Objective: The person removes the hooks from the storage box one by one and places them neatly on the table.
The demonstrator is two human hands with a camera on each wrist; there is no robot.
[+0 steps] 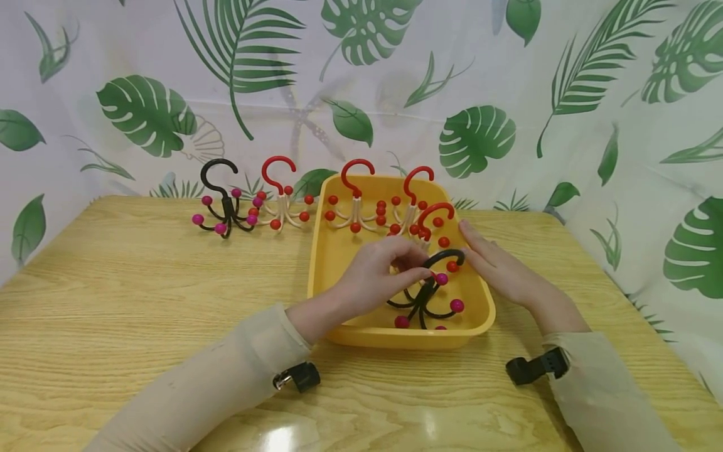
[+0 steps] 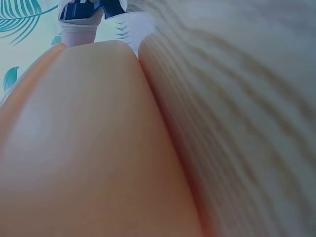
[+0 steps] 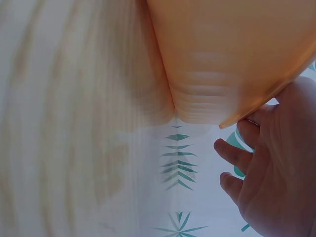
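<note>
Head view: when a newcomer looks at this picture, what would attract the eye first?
Probably the bright yellow plastic tray with rounded corners on the wood-grained table, holding beige, ball-tipped hangers with red hooks. Next might come the black hanger with magenta balls in the tray's near part, its hook seemingly pinched by the left hand, while the right hand touches the tray's right side. Behind, a white backdrop with large green leaves stands out.
</note>
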